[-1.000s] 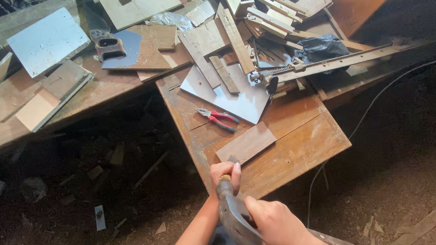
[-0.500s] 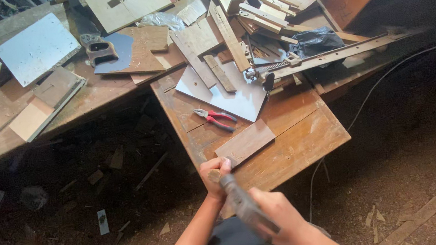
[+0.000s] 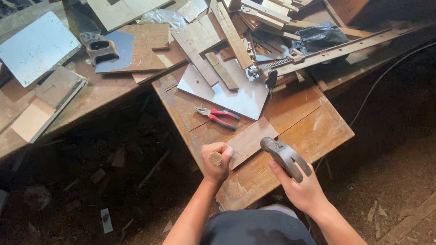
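Hands at near edge of worn wooden table (image 3: 304,130).
L hand (image 3: 216,162) clenched on small round wooden peg (image 3: 215,158), touching flat brown wood offcut (image 3: 249,140); R hand (image 3: 298,184) grips steel claw hammer (image 3: 284,156). Red-handled pliers (image 3: 218,116) nr table centre.

Dull metal hammer (image 3: 285,156), worn wooden table (image 3: 304,130), matt wood offcut (image 3: 250,139), red plastic-handled pliers (image 3: 217,117)

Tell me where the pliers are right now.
In the head view, the red-handled pliers lie on the wooden table, just beyond the left hand, between the small wood piece and the grey sheet.
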